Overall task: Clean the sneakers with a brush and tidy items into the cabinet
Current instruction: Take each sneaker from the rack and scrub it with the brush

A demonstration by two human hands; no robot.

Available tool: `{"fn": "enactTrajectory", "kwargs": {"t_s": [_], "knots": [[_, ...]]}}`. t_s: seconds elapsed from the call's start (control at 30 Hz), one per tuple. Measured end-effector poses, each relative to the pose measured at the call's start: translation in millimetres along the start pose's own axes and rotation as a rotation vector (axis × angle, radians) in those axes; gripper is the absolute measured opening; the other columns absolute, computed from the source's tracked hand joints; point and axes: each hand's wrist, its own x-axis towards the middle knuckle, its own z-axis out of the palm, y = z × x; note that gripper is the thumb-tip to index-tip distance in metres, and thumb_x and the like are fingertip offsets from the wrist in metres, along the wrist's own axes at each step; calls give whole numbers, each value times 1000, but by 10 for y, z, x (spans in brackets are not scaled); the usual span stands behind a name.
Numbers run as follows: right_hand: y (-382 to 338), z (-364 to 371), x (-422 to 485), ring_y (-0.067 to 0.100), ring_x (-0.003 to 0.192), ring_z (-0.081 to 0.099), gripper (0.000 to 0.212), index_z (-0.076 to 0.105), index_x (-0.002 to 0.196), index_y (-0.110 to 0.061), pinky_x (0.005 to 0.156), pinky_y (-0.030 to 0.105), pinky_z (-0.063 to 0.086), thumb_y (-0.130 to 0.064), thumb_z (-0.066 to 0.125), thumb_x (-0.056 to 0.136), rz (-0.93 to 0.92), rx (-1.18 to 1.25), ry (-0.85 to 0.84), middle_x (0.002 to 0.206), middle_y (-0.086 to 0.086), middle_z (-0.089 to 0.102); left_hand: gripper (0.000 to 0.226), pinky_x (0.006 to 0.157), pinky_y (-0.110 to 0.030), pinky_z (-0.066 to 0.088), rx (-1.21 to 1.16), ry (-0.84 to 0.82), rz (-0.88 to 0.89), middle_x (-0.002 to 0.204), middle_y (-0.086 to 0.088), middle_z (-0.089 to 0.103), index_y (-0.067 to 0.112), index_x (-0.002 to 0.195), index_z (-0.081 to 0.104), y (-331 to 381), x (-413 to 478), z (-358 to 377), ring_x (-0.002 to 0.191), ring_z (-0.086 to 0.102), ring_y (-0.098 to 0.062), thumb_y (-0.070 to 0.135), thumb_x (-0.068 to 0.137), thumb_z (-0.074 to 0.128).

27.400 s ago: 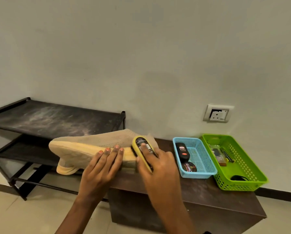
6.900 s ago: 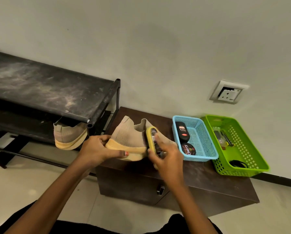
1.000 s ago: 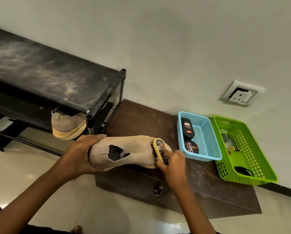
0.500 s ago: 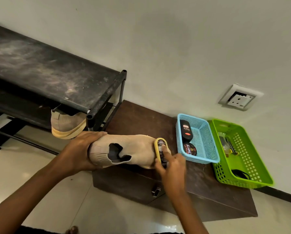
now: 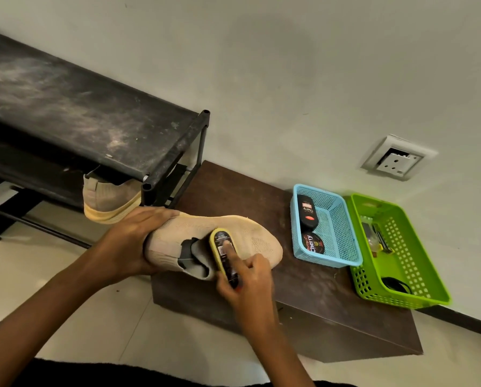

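Left hand (image 5: pixel 134 244) grips heel of beige sneaker (image 5: pixel 250 233), toe end over brown bench (image 5: pixel 233 188). Right hand (image 5: pixel 247 283) clamps yellow brush (image 5: pixel 219 237) vs sneaker's collar, index finger along its back. 2nd sneaker (image 5: pixel 108 202) sits under black rack's (image 5: pixel 66 107) top shelf.

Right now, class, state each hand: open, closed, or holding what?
Left hand: grips the heel end of the beige sneaker.
Right hand: holds the yellow brush against that sneaker.
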Motion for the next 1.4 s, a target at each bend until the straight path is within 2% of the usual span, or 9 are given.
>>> {"fn": "enactTrajectory", "kwargs": {"t_s": [0.17,0.37,0.53,0.7,0.87,1.07,1.13,1.27,1.4], "knots": [[607,-222,164,25,69,47,54,62,124,-15,64,21,26,-44,58,78,356,-83,147,72,10,47,100,95,-35,43,-7,13,6,126,-8,59,11,131,50,22,-39,18,117,50,-18,34,45,94],[40,-147,167,6,67,37,52,56,131,-24,65,6,29,-40,56,82,-45,34,-3,77,0,39,102,102,-33,40,31,-8,48,131,-10,55,10,134,45,59,-2,0,123,47,-22,36,47,92],[586,-322,321,20,60,40,58,46,132,-27,58,24,27,-51,50,79,289,-77,126,64,9,49,101,108,-21,26,19,-18,72,131,-11,54,10,135,42,102,-12,-7,125,42,-19,38,51,91],[-84,-329,282,-2,69,37,51,54,131,-25,65,6,33,-40,61,82,-60,129,29,74,-10,37,104,113,-18,19,50,-22,127,131,-14,54,8,135,38,183,72,-54,127,40,-20,32,49,92],[490,-462,426,6,53,29,58,54,129,-25,54,22,26,-52,53,78,238,-21,117,61,3,37,105,115,-24,20,90,-38,165,130,-14,55,7,134,38,229,44,-42,127,41,-21,26,47,93],[-260,-442,261,3,67,39,51,57,129,-25,65,3,33,-39,64,81,-110,191,10,76,-10,39,107,115,-29,22,135,-35,193,135,-12,50,8,138,34,237,110,-35,131,38,-19,14,49,93],[-32,-400,307,7,67,41,52,57,129,-25,65,7,33,-42,61,80,-55,94,31,75,-15,40,109,115,-30,23,142,-50,191,135,-12,51,8,139,33,233,91,-29,131,38,-19,16,49,93],[512,-571,453,14,56,39,53,63,122,-17,51,21,25,-43,58,76,289,-75,157,61,4,45,107,116,-28,20,140,-52,202,133,-11,52,8,138,35,263,66,-34,131,39,-18,22,49,93],[-169,-503,308,4,66,42,49,53,130,-30,63,5,35,-35,66,83,64,194,103,79,0,45,108,117,-30,19,159,-45,222,134,-11,51,7,139,33,273,118,-27,132,37,-17,14,49,93]]}}
